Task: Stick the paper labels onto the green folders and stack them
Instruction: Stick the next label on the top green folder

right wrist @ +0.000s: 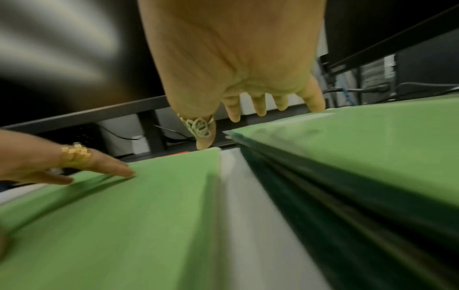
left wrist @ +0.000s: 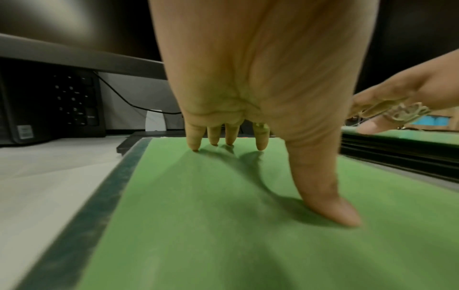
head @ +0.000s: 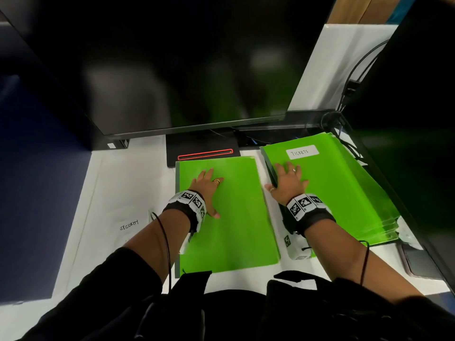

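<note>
1. The unlabelled green folder lies flat on the desk in front of you, long axis running from the near edge toward the monitor at the far edge.
2. Your left hand rests on its upper left part, fingers straight and spread, fingertips pressing the cover; it grasps nothing.
3. The SECURITY label lies on the desk to the left of that folder, just beside your left wrist, so the left hand is clearly the nearer one for fetching it.
4. The stack of green folders sits toward the desk's right edge, parallel to the single folder with a strip of bare desk between them; its top folder carries the TICKETS label.
5. Your right hand lies relaxed and flat at the stack's left edge, thumb hanging over the side toward the gap, gripping nothing.
6. Judging from this, the label has to travel rightward onto the folder's far end.
</note>
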Action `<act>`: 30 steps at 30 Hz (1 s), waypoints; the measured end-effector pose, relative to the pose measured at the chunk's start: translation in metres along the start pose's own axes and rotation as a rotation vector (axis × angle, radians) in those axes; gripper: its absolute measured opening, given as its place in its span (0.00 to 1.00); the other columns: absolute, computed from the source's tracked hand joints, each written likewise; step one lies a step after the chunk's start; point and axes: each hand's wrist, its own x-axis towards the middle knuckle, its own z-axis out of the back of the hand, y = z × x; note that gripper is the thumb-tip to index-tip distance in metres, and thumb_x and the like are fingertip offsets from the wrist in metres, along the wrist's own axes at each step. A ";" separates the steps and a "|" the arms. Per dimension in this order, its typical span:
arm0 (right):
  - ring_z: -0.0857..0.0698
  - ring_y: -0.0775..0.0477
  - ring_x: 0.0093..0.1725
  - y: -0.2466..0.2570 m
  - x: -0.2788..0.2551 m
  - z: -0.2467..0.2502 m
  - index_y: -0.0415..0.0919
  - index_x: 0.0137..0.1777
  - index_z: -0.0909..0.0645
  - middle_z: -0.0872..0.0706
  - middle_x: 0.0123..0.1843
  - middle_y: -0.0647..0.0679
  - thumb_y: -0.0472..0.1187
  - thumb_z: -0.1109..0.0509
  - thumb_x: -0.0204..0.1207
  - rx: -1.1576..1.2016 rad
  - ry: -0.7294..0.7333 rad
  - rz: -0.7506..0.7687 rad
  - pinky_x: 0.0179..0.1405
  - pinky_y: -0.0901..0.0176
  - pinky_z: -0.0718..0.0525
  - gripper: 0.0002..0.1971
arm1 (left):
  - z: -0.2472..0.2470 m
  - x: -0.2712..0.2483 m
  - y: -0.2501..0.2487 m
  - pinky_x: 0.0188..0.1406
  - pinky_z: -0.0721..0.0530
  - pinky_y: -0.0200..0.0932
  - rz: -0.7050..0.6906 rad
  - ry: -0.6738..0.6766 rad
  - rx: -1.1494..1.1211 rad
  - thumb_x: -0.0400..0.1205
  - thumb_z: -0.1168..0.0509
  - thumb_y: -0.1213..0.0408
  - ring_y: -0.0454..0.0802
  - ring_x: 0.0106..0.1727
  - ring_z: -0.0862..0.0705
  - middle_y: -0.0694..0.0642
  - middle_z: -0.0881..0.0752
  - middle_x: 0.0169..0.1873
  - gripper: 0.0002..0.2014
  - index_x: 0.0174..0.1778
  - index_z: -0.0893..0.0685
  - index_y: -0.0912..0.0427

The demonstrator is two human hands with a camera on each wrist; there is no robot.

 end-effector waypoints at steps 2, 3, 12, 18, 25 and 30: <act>0.48 0.36 0.82 0.025 -0.004 -0.002 0.47 0.80 0.39 0.44 0.83 0.42 0.52 0.34 0.78 0.041 -0.046 0.102 0.75 0.31 0.39 0.32 | 0.000 -0.009 0.006 0.81 0.45 0.59 -0.005 -0.076 -0.072 0.67 0.22 0.48 0.61 0.83 0.53 0.59 0.53 0.83 0.53 0.83 0.47 0.51; 0.45 0.37 0.82 0.039 -0.005 -0.004 0.46 0.78 0.35 0.41 0.82 0.41 0.51 0.34 0.78 0.058 -0.046 0.162 0.76 0.35 0.37 0.29 | 0.001 -0.014 0.012 0.80 0.43 0.58 0.008 -0.115 -0.120 0.69 0.24 0.48 0.60 0.83 0.50 0.58 0.50 0.83 0.50 0.83 0.44 0.51; 0.30 0.40 0.73 0.165 -0.031 -0.034 0.45 0.66 0.21 0.25 0.72 0.42 0.41 0.35 0.79 0.130 0.040 0.587 0.73 0.44 0.31 0.16 | -0.014 -0.075 0.117 0.73 0.28 0.50 0.239 -0.209 -0.345 0.77 0.47 0.80 0.57 0.71 0.28 0.58 0.30 0.71 0.25 0.69 0.22 0.60; 0.21 0.41 0.63 0.222 -0.051 -0.058 0.46 0.51 0.13 0.15 0.57 0.45 0.39 0.38 0.78 0.017 0.097 0.671 0.59 0.49 0.25 0.11 | -0.056 -0.105 0.156 0.78 0.34 0.49 0.312 -0.060 -0.345 0.74 0.26 0.60 0.52 0.80 0.38 0.51 0.43 0.80 0.41 0.81 0.38 0.52; 0.26 0.40 0.65 0.253 -0.053 -0.084 0.42 0.55 0.14 0.16 0.58 0.42 0.57 0.47 0.82 -0.185 0.175 0.581 0.63 0.44 0.32 0.24 | -0.067 -0.098 0.163 0.80 0.39 0.47 0.297 -0.147 -0.301 0.66 0.20 0.51 0.49 0.82 0.45 0.50 0.49 0.83 0.54 0.83 0.45 0.55; 0.27 0.40 0.64 0.267 -0.046 -0.091 0.44 0.52 0.14 0.17 0.52 0.45 0.60 0.41 0.78 -0.122 0.197 0.427 0.59 0.46 0.35 0.22 | -0.060 -0.089 0.170 0.80 0.40 0.53 0.276 -0.158 -0.219 0.64 0.21 0.47 0.51 0.81 0.41 0.50 0.46 0.82 0.54 0.82 0.42 0.55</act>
